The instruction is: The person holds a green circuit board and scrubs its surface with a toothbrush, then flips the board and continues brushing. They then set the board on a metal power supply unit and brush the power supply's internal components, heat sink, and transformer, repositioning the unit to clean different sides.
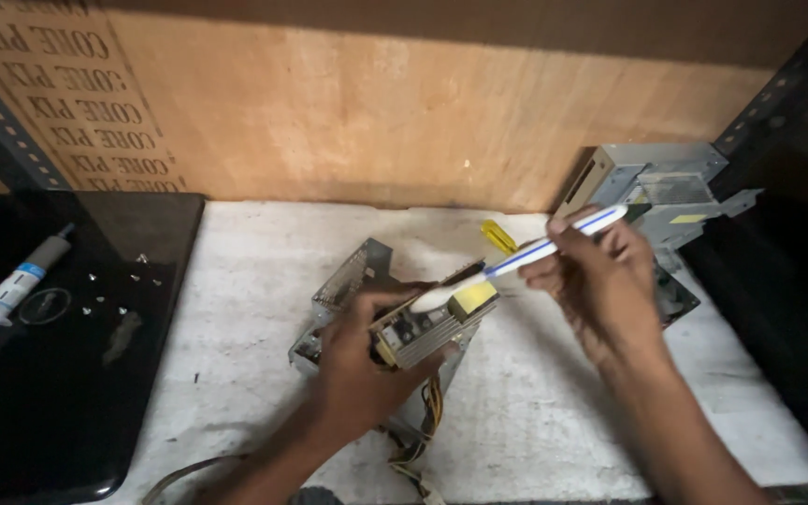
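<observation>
My left hand (pixel 357 360) grips a small circuit board (pixel 432 323) with a metal heat sink and a yellow part, lifted over an open metal power-supply case (pixel 348 285). My right hand (pixel 600 281) holds a white and blue toothbrush (pixel 535 248) by its handle, and the brush head rests on the top of the board. A bundle of yellow and black wires (pixel 427 421) hangs from the board toward the near edge.
A black closed laptop (pixel 58 393) at left carries a syringe tube (pixel 7 290) and several small screws (pixel 109 292). A grey metal drive cage (pixel 656 182) stands at back right. A yellow-handled tool (pixel 497 236) lies behind the board. A plywood wall stands behind.
</observation>
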